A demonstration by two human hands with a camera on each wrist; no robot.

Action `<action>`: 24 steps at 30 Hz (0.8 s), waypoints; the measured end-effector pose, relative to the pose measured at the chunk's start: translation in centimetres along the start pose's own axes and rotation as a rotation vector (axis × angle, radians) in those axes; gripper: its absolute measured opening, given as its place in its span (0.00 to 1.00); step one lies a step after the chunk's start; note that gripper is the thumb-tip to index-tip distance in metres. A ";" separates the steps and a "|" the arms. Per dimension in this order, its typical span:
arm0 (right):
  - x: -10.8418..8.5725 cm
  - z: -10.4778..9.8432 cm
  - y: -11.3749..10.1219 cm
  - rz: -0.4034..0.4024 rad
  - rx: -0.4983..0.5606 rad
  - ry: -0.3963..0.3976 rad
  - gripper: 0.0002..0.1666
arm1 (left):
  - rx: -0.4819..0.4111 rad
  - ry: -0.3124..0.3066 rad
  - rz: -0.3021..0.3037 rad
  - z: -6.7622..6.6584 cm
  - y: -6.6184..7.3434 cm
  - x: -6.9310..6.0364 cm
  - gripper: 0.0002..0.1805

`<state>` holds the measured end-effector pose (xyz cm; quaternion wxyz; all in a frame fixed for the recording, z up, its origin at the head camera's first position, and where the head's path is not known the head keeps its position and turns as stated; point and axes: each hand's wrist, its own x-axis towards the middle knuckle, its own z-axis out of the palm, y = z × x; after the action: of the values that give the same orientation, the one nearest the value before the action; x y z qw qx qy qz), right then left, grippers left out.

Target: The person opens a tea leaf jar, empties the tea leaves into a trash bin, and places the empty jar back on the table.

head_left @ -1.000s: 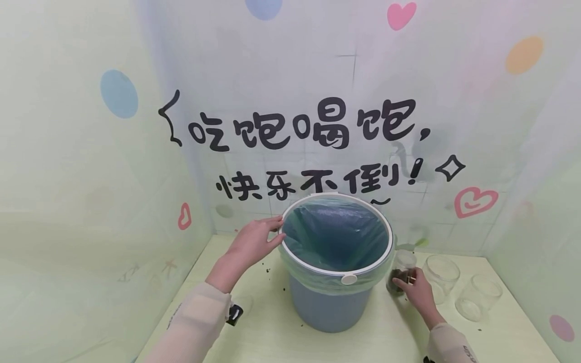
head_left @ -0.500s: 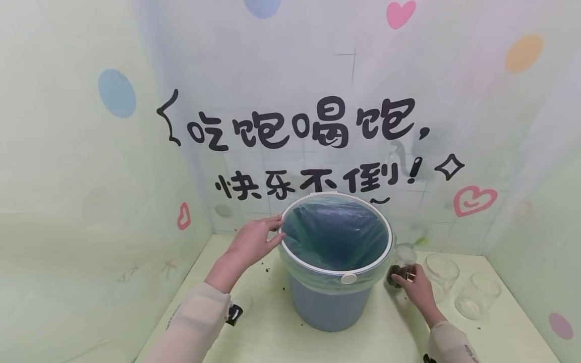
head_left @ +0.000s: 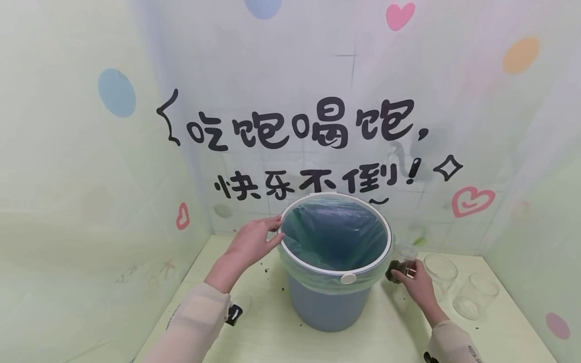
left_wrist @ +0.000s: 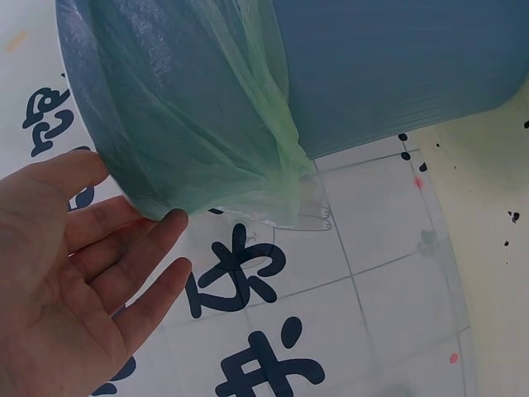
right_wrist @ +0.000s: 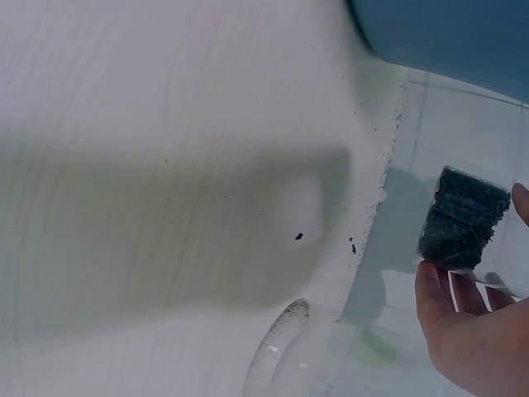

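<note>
A blue trash can with a white rim and a green plastic liner stands on the table. My left hand holds the left side of its rim; in the left wrist view the fingertips touch the liner's edge. Right of the can, my right hand grips a small clear jar. Dark green leafy bits fill its lower part. The right wrist view shows the jar off the table, thumb and fingers on its sides. Part of the jar is hidden by the hand.
Two clear glass jars stand right of my right hand. Small dark crumbs lie scattered on the pale table. A printed backdrop encloses the back and sides.
The right hand has raised the small jar a little off the table, tilting it slightly. The left hand stays on the trash can's rim.
</note>
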<state>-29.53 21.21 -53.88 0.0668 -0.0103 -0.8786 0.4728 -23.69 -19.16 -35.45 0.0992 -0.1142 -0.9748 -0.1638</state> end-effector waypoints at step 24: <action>-0.1 -1.3 -1.7 -0.011 0.073 0.063 0.36 | -0.006 -0.005 0.005 -0.1 -0.1 0.0 0.25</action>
<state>-29.20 21.31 -51.78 0.0974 -0.0180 -0.8583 0.5036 -23.70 -19.23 -35.37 0.0966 -0.1173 -0.9743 -0.1662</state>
